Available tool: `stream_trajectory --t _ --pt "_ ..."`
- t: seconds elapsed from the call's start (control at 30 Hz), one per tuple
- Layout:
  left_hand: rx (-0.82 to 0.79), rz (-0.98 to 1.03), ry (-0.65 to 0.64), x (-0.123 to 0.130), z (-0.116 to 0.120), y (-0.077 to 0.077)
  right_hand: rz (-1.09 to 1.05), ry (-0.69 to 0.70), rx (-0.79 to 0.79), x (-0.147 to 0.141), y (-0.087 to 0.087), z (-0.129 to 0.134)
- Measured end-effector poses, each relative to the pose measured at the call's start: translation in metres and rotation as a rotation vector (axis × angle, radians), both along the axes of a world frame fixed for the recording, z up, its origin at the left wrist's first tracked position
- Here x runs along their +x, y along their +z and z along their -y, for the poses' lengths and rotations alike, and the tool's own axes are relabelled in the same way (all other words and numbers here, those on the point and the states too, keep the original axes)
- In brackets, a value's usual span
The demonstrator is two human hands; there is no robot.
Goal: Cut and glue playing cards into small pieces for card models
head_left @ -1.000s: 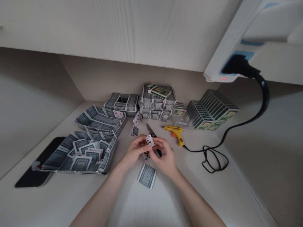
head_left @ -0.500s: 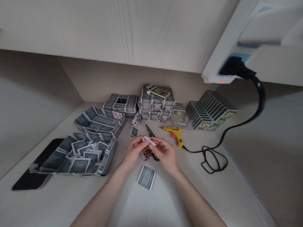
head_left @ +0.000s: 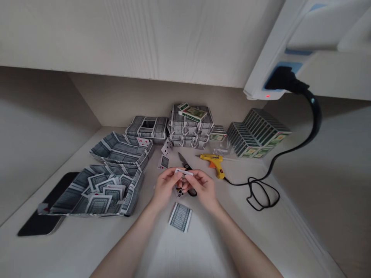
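Between my two hands is a playing card [head_left: 184, 172], a narrow white strip of it showing with a black corner letter. My left hand [head_left: 166, 186] pinches its left end with thumb and fingers. At the other end, my right hand [head_left: 202, 187] grips it the same way. Under my hands lie scissors [head_left: 183, 158], blades pointing away, their handles partly covered. A face card [head_left: 179, 191] shows beneath my fingers. Closer to me, a patterned card piece [head_left: 180, 217] with white side edges lies back up on the table.
Left stand two open trays built of cards, the nearer tray [head_left: 135, 193] holding loose cards, above a black phone-like slab [head_left: 40, 226]. Behind are card-covered boxes [head_left: 191, 129] and stacked card packs [head_left: 261, 133]. A yellow glue gun [head_left: 213, 162] lies right, its black cord [head_left: 271, 193] coiled.
The card in my hands has turned from slanting to nearly level, showing a thinner strip. My right thumb has moved up onto its near edge.
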State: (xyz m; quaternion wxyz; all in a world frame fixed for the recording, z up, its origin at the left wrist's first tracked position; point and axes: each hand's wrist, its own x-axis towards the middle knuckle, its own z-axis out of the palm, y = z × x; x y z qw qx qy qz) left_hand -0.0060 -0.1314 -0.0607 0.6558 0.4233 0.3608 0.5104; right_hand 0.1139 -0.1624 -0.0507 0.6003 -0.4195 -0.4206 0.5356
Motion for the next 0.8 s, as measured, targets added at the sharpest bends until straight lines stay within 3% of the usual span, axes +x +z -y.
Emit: stream_trajectory --t 0.47,0.8 --pt "0.213 -0.363 0.136 0.0 0.001 0.008 0.067 0.067 -0.084 0.003 -0.011 -0.002" --pt "0.268 -0.361 0.09 -0.003 0.002 0.006 0.012 0.055 -0.102 0.002 -0.003 0.0"
